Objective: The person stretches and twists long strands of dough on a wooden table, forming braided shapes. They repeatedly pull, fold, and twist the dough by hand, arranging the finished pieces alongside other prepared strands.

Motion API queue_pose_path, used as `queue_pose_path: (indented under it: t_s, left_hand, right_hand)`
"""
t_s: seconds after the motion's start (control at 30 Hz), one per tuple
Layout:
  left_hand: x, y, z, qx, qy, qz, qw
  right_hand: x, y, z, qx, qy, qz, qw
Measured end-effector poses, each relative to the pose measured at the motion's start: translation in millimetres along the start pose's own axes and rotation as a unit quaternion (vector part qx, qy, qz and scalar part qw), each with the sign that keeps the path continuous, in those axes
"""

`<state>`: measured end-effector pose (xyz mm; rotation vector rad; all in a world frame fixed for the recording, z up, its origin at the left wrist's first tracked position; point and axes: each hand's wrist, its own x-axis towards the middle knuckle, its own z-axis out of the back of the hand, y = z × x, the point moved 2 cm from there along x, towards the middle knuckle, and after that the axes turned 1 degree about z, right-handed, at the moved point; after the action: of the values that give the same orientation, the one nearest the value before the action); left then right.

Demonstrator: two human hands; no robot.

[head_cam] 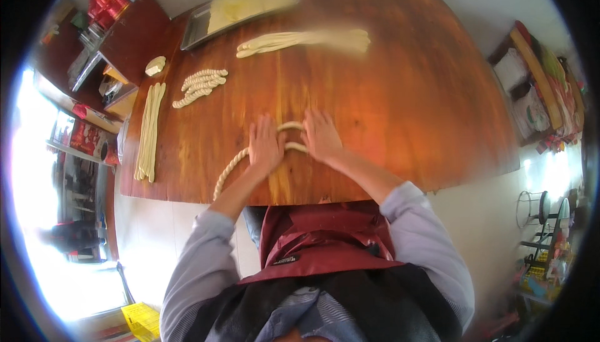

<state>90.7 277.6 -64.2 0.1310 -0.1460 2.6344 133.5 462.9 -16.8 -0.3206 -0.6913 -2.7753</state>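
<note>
My left hand [266, 144] lies flat, palm down, over a rope of dough [230, 167] on the wooden table. To the left of that hand, the rope is tightly twisted and curves down toward the table's near edge. Between the hands run two smoother stretches of dough, one above the other. My right hand [322, 136] is also laid flat, covering the right ends of these stretches. Neither hand curls around the dough. What is under the palms is hidden.
Twisted dough pieces [199, 88] sit left on the wooden table [403, 107], near a small dough lump [155, 66]. Long dough strips [151, 135] lie at the left edge; more strips [281, 42] lie farther back. A metal tray [201, 25] holds a pale yellow slab.
</note>
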Motion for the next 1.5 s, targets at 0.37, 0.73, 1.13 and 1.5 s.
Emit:
queue_pose_path:
  t_s: [0.37,0.73,1.13,1.5]
  left_hand:
    - [8.8,-8.3,-6.0,-0.069,-0.01,0.101,0.992]
    - [-62.4,-28.0,-9.1,-0.12,-0.033,0.007,0.992]
    - [-105.4,-50.4,27.8,-0.159,0.092,-0.01,0.983]
    - [-61.8,-49.3,28.5,-0.145,0.145,-0.053,0.977]
  right_hand:
    - [24.9,-27.9,-22.8,0.001,-0.032,-0.028,0.999]
    - [-6.9,-18.3,-18.6,0.02,-0.019,0.083,0.996]
    - [-45.4,-8.4,-14.7,-0.006,-0.041,0.169,0.985]
    - [-50.8,-1.8,-28.8,-0.109,-0.051,0.172,0.978]
